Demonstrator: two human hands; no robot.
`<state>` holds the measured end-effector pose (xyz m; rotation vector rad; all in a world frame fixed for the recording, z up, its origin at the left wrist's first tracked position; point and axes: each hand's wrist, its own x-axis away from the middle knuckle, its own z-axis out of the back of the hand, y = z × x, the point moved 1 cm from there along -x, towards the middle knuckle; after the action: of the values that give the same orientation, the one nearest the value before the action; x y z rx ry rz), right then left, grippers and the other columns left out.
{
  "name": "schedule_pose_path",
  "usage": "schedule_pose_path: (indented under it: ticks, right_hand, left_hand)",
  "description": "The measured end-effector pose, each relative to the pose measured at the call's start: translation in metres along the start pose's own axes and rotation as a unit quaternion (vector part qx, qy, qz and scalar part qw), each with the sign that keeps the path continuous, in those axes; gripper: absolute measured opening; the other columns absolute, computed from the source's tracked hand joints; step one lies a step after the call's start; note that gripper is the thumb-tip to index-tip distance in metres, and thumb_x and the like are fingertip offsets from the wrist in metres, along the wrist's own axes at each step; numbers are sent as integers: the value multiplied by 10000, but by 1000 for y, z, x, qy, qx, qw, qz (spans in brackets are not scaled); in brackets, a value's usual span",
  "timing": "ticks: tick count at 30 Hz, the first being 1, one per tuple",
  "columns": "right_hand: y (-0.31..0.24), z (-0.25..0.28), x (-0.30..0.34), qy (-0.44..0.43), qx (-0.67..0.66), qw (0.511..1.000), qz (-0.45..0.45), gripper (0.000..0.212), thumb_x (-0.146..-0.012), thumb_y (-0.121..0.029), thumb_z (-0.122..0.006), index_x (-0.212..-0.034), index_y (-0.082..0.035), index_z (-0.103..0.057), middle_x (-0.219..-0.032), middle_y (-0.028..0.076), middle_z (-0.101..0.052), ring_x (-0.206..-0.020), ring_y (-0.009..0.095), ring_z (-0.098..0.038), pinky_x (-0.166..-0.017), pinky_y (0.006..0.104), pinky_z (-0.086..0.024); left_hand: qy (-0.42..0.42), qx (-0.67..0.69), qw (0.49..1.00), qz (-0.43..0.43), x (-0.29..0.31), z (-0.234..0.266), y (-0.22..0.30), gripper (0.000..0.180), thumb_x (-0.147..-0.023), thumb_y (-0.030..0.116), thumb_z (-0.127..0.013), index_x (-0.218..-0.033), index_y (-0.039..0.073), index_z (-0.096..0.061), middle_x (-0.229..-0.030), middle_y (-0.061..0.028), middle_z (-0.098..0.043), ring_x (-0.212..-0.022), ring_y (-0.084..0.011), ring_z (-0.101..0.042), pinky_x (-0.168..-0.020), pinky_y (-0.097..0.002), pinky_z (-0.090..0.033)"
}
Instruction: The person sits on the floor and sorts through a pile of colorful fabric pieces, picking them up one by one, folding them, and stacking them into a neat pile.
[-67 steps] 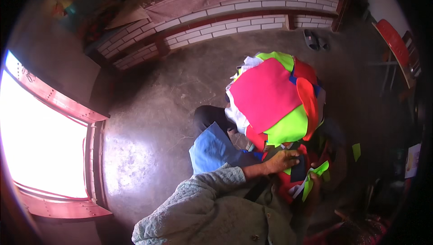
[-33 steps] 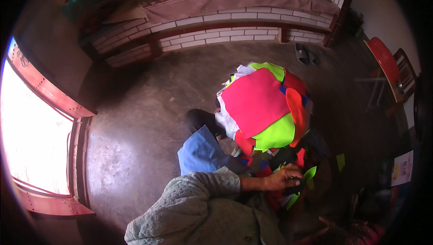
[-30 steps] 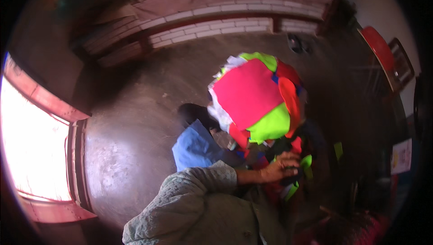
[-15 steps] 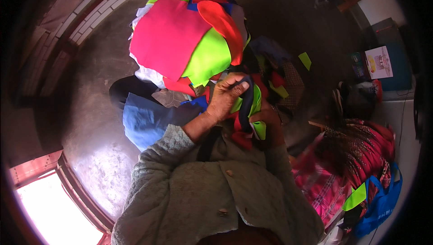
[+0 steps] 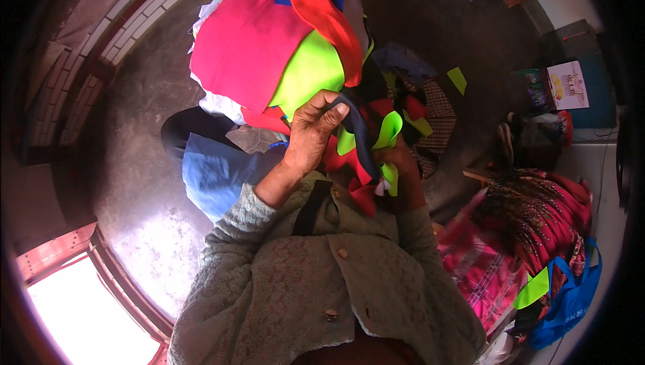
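My left hand (image 5: 308,133) pinches the top of a dark navy fabric strip (image 5: 361,138) between thumb and fingers. Red fabric scraps (image 5: 363,197) and neon green ones (image 5: 390,128) hang around the strip. My right hand (image 5: 404,171), in shadow and partly covered by the cloth, is closed on the green and red scraps lower down. Just beyond my hands rises a big heap of flat cut cloth pieces, with a broad pink piece (image 5: 245,46), a neon green piece (image 5: 312,73) and a red curved piece (image 5: 329,32) on top.
Loose scraps lie on a checked cloth (image 5: 440,120) right of the heap. Light blue cloth (image 5: 215,170) covers my left leg. At the right are pink patterned fabric (image 5: 531,231), a blue bag (image 5: 571,304) and a white printed box (image 5: 566,86). A bright doorway (image 5: 87,311) opens lower left.
My left hand has moved a little left and up with the navy strip, drawing away from my right hand. The red and green scraps between them have spread apart.
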<state>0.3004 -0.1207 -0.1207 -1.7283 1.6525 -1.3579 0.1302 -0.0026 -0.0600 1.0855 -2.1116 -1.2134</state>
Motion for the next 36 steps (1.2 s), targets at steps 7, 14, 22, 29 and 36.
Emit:
schedule_pose_path:
  ticks: [7, 14, 22, 29, 36]
  right_hand:
    - [26, 33, -15, -12, -35, 999, 18, 861, -604, 8, -669, -1376, -120, -308, -1065, 60, -536, -892, 191, -575, -743, 310, -501]
    - [7, 16, -8, -6, -20, 1000, 14, 882, -603, -16, -669, -1395, -125, -295, -1047, 58, -535, -905, 187, -567, -744, 310, -510]
    - [0, -1, 1, 4, -96, 995, -10, 765, -630, -3, -638, -1334, -115, -358, -1044, 81, -553, -845, 211, -607, -687, 316, -541]
    - [18, 27, 0, 7, -13, 1000, 26, 573, -735, -128, -607, -1276, -61, -431, -1092, 127, -584, -812, 247, -629, -622, 341, -537]
    - [19, 30, -2, -76, -211, 974, 4, 534, -765, -181, -582, -1264, -48, -445, -1086, 144, -594, -811, 253, -630, -592, 350, -526]
  left_hand:
    - [20, -17, 1000, -16, 2, 4, 8, 124, -927, 177, -571, -920, 53, -573, -813, 43, -568, -757, -37, -479, -713, -201, -399]
    - [17, 21, 1000, 3, 1, 3, 6, 131, -922, 182, -584, -921, 52, -588, -814, 52, -564, -759, -38, -464, -716, -198, -388]
    - [-11, -158, 984, -83, 1, 3, 14, 148, -906, 137, -600, -922, -10, -603, -785, 15, -572, -728, -75, -478, -699, -214, -407]
    - [-96, -182, 979, -9, 4, 13, 17, 253, -906, 181, -606, -1048, -27, -617, -902, -5, -587, -825, -75, -499, -770, -221, -412]
    - [-142, -443, 885, 2, 10, 56, -94, 813, -711, 445, -744, -1311, 9, -410, -1260, -221, -472, -1178, -382, -454, -975, -433, -377]
